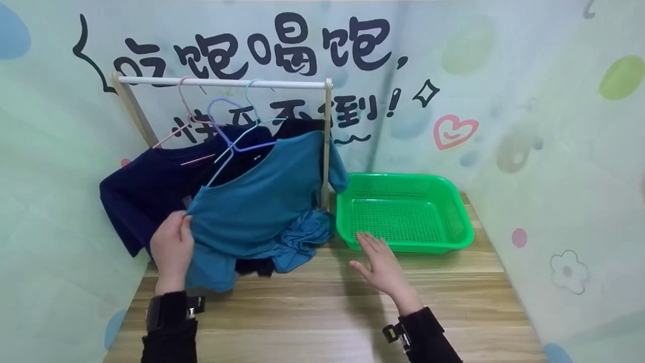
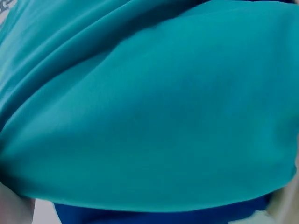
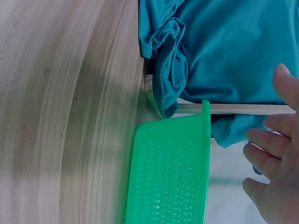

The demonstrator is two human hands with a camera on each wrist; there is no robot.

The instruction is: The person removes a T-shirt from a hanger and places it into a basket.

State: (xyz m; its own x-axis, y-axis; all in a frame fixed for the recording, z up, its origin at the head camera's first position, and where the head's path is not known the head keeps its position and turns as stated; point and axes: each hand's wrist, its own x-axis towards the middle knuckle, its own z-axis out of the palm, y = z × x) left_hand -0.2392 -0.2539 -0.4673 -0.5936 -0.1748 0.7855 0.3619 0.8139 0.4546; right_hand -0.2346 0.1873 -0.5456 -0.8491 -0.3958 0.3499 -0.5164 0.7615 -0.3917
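Note:
In the head view my left hand (image 1: 172, 246) pinches the edge of a teal shirt (image 1: 252, 214) at its left shoulder, beside the neckline. The shirt hangs at the front of a small clothes rack, its lower part bunched on the table. A purple hanger (image 1: 217, 132) shows in its neck opening, the hook below the rod. Teal cloth fills most of the left wrist view. My right hand (image 1: 385, 269) is held with fingers extended over the near left rim of a green basket (image 1: 456, 247), holding nothing. In the right wrist view its fingers appear beside the basket and rack post.
The rack's white rod (image 1: 292, 83) stands on wooden posts (image 1: 326, 151). A navy shirt (image 1: 136, 189) on a pink hanger (image 1: 187, 108) and a black garment on a light-blue hanger (image 1: 252, 101) hang behind. Wood-grain table (image 1: 302, 322) lies in front; printed curtains (image 1: 564, 166) enclose the sides.

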